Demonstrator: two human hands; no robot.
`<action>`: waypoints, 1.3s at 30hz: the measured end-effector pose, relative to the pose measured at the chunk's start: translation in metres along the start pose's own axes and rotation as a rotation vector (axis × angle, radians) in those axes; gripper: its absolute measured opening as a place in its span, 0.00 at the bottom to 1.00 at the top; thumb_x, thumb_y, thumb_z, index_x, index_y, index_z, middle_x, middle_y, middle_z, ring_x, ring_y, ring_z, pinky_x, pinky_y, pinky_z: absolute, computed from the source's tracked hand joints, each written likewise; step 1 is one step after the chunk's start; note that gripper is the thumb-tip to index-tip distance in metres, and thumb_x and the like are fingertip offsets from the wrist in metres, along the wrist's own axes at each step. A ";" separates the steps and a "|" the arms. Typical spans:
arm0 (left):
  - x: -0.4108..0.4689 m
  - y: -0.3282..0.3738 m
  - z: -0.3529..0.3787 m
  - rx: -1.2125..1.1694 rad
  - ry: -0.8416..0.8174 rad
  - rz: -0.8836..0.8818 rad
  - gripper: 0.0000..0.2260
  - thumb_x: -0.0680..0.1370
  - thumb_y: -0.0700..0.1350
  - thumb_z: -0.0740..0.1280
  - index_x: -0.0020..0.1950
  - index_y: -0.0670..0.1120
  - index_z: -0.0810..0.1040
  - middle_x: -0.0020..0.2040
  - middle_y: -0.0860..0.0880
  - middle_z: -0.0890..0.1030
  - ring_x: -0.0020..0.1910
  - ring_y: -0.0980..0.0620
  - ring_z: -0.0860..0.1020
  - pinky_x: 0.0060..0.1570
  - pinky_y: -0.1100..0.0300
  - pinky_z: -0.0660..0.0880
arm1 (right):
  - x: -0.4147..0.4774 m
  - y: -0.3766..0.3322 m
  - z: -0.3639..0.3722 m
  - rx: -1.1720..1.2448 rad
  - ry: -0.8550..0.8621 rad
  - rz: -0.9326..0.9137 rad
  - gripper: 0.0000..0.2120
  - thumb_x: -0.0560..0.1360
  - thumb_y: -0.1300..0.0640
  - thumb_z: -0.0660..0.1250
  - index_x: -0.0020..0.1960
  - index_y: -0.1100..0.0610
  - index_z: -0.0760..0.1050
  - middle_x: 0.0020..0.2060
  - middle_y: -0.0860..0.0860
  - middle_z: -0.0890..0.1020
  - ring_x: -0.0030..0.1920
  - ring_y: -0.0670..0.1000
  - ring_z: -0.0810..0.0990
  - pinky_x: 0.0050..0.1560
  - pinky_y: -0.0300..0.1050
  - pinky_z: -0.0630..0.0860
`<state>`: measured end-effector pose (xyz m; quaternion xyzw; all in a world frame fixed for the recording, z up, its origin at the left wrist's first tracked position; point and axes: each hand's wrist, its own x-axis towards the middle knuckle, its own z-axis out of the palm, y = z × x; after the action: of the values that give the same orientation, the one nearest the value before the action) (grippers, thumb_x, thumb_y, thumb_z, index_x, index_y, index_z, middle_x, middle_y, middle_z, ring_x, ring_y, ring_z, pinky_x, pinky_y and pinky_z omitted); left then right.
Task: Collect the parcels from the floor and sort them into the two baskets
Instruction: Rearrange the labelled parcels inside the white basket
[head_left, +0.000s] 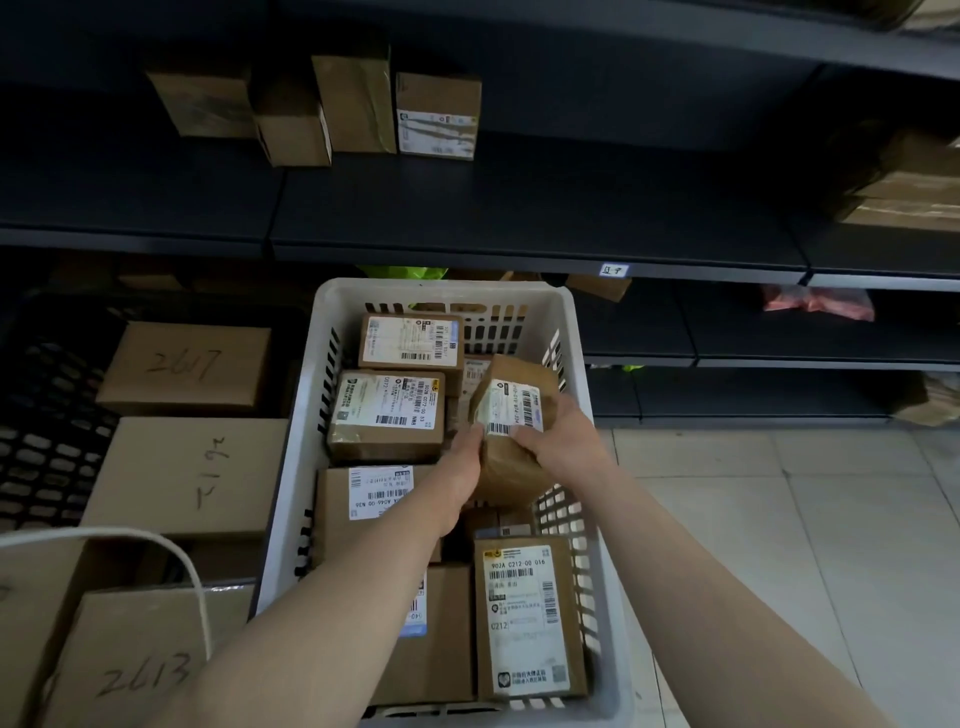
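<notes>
held parcel: small brown carton with a white barcode label on its upper face, tilted, held in both hands above the right half of the white basket, over the cartons that lie inside
left hand: grips the near left edge of the held parcel, fingers curled under it, thumb at the corner of the label
right hand: grips the near right side of the held parcel, fingers curled over the top edge beside the barcode
white basket: slotted plastic, standing on the floor in front of the shelving, just beside the black basket
white basket contents: labelled brown cartons lying flat; far carton against the far wall, second carton just in front of it, near carton printed "902A C212-00 016" in the near right corner
black basket: dark lattice wall, left of the white basket; holds larger cartons, one marked "2617", one behind the white basket's left wall
carton marked "2613": near left corner of the view; whether it lies inside the black basket cannot be told
white cord: curves over the cartons at near left
shelving: dark metal; four brown cartons stand on the upper shelf
floor: pale tiles, right of the white basket
</notes>
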<state>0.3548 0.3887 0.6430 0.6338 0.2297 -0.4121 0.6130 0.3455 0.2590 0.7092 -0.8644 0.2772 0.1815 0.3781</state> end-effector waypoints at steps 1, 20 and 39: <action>-0.001 0.001 0.000 0.024 -0.011 0.007 0.21 0.80 0.62 0.51 0.68 0.58 0.72 0.59 0.47 0.81 0.56 0.50 0.77 0.56 0.55 0.73 | 0.000 0.001 0.003 -0.037 0.021 -0.004 0.29 0.73 0.52 0.71 0.71 0.54 0.64 0.62 0.55 0.76 0.61 0.56 0.76 0.62 0.55 0.76; 0.019 0.005 0.001 0.044 -0.046 -0.080 0.18 0.82 0.56 0.54 0.63 0.52 0.78 0.57 0.50 0.82 0.57 0.49 0.79 0.64 0.46 0.71 | 0.030 0.023 0.037 -0.523 -0.105 0.027 0.15 0.79 0.62 0.60 0.65 0.64 0.71 0.61 0.60 0.76 0.60 0.58 0.77 0.57 0.47 0.77; 0.021 0.002 0.001 0.162 -0.012 -0.095 0.19 0.83 0.55 0.52 0.66 0.50 0.76 0.59 0.49 0.81 0.58 0.49 0.76 0.66 0.49 0.71 | 0.028 0.015 0.037 -0.737 -0.167 0.027 0.23 0.78 0.67 0.60 0.72 0.66 0.64 0.67 0.64 0.70 0.65 0.61 0.74 0.58 0.53 0.77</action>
<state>0.3681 0.3832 0.6270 0.6672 0.2216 -0.4617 0.5409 0.3540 0.2689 0.6620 -0.9209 0.1729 0.3440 0.0606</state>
